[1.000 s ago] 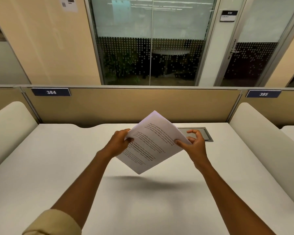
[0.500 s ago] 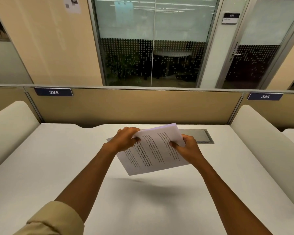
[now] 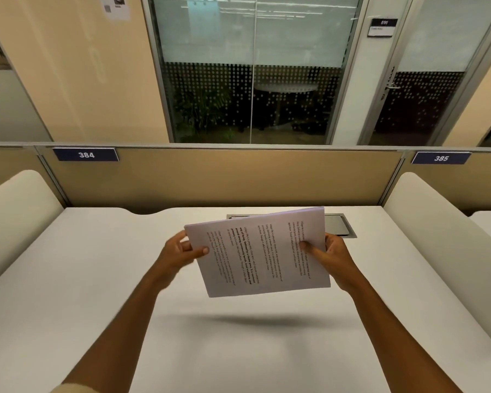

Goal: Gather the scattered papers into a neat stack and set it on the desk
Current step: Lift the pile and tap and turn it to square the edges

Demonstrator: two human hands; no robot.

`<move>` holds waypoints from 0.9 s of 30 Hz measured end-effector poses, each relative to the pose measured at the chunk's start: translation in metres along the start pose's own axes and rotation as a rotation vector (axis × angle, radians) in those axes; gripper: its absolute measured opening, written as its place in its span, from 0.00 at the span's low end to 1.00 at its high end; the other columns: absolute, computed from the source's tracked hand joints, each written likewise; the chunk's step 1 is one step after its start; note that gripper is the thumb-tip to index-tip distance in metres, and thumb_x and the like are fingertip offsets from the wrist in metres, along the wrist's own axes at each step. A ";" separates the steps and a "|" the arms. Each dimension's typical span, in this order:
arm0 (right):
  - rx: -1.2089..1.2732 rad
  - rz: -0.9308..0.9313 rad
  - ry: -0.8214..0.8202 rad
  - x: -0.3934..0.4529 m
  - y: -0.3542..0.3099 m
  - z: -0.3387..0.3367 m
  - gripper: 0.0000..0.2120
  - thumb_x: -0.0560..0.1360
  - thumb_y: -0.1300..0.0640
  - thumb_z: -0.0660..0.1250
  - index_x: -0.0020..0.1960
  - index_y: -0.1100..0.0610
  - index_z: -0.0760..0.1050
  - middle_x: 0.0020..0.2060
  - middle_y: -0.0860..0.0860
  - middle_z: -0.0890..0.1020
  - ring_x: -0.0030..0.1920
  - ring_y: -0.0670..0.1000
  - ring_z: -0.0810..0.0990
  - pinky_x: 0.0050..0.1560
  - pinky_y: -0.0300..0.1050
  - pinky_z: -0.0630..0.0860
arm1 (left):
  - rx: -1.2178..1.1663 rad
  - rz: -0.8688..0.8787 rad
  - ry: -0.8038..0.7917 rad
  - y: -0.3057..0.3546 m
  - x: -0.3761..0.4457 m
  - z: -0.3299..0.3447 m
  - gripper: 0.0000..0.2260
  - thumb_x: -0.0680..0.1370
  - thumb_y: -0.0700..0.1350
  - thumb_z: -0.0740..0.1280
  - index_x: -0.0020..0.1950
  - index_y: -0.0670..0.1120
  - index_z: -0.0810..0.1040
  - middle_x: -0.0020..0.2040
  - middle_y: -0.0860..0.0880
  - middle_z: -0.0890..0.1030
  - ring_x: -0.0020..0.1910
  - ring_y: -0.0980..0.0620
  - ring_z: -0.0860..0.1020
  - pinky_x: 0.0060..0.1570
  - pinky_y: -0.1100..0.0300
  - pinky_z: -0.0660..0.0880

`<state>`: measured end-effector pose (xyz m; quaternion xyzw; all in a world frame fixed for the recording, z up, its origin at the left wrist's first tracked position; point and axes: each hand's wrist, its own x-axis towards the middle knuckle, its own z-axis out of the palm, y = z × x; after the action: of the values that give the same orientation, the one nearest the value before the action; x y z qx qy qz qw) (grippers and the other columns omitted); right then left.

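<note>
A stack of white printed papers (image 3: 261, 256) hangs in the air above the white desk (image 3: 97, 279), its printed text running sideways and its shadow on the desk below. My left hand (image 3: 179, 253) grips the stack's left edge, thumb on top. My right hand (image 3: 335, 259) holds the right edge, thumb pressed on the top sheet. The sheets look aligned with each other. No loose papers lie on the desk.
A grey cable hatch (image 3: 336, 224) is set into the desk behind the papers. Rounded white dividers stand at the left (image 3: 17, 211) and right (image 3: 437, 222). A tan partition (image 3: 224, 177) with number plates 384 and 385 closes the back.
The stack has turned from a tilted diamond pose to nearly level and landscape. Both hands have shifted outward to its left and right edges.
</note>
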<state>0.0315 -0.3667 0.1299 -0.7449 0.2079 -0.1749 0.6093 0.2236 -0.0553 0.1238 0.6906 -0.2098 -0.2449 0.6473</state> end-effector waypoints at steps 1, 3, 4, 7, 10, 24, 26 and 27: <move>0.018 0.013 -0.005 -0.001 0.004 0.001 0.16 0.71 0.51 0.73 0.57 0.56 0.79 0.49 0.53 0.86 0.46 0.59 0.85 0.49 0.59 0.83 | -0.054 -0.011 -0.044 -0.011 -0.005 0.004 0.18 0.72 0.39 0.74 0.61 0.44 0.77 0.54 0.43 0.85 0.53 0.44 0.84 0.53 0.51 0.80; 0.031 0.041 -0.006 -0.004 0.012 0.005 0.20 0.69 0.49 0.73 0.58 0.55 0.78 0.50 0.53 0.86 0.46 0.59 0.85 0.49 0.59 0.83 | -0.144 -0.045 -0.052 -0.030 -0.012 0.015 0.14 0.75 0.39 0.72 0.60 0.43 0.79 0.57 0.42 0.84 0.56 0.40 0.82 0.54 0.48 0.81; 0.029 0.048 -0.005 -0.006 0.015 0.008 0.20 0.68 0.48 0.72 0.58 0.55 0.78 0.50 0.53 0.86 0.46 0.58 0.86 0.49 0.59 0.83 | -0.179 -0.061 -0.021 -0.039 -0.015 0.020 0.15 0.75 0.40 0.72 0.61 0.43 0.79 0.57 0.42 0.84 0.57 0.40 0.82 0.54 0.47 0.81; 0.021 0.066 -0.004 -0.010 0.025 0.014 0.18 0.71 0.50 0.73 0.57 0.56 0.78 0.49 0.53 0.86 0.45 0.57 0.86 0.49 0.57 0.83 | -0.203 -0.046 0.106 -0.056 -0.019 0.034 0.14 0.75 0.43 0.71 0.61 0.44 0.79 0.57 0.43 0.84 0.56 0.41 0.82 0.56 0.44 0.79; 0.021 0.086 0.012 -0.013 0.034 0.020 0.13 0.74 0.56 0.72 0.57 0.56 0.78 0.49 0.54 0.86 0.47 0.56 0.85 0.49 0.54 0.84 | -0.167 -0.024 0.200 -0.067 -0.023 0.042 0.10 0.78 0.41 0.67 0.59 0.46 0.79 0.55 0.46 0.85 0.54 0.45 0.83 0.50 0.53 0.81; 0.080 0.168 0.098 -0.038 0.079 0.051 0.13 0.76 0.58 0.69 0.60 0.53 0.76 0.50 0.51 0.84 0.52 0.52 0.83 0.44 0.38 0.82 | -0.020 0.004 0.287 -0.094 -0.034 0.047 0.11 0.81 0.41 0.63 0.63 0.46 0.74 0.54 0.46 0.82 0.53 0.47 0.81 0.40 0.64 0.81; 0.105 0.187 0.103 -0.042 0.087 0.056 0.14 0.76 0.59 0.70 0.61 0.54 0.75 0.51 0.51 0.83 0.53 0.52 0.82 0.45 0.38 0.81 | -0.014 -0.002 0.283 -0.100 -0.039 0.047 0.12 0.81 0.41 0.63 0.64 0.46 0.74 0.55 0.47 0.82 0.54 0.49 0.80 0.41 0.66 0.81; 0.113 0.192 0.110 -0.043 0.089 0.057 0.15 0.76 0.59 0.70 0.61 0.54 0.75 0.52 0.51 0.83 0.53 0.52 0.82 0.46 0.38 0.81 | -0.011 -0.002 0.282 -0.102 -0.041 0.047 0.13 0.81 0.41 0.63 0.65 0.46 0.74 0.55 0.47 0.82 0.54 0.49 0.80 0.41 0.66 0.80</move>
<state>0.0157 -0.3119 0.0307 -0.6752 0.3012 -0.1676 0.6522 0.1598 -0.0606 0.0227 0.7150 -0.1147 -0.1474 0.6737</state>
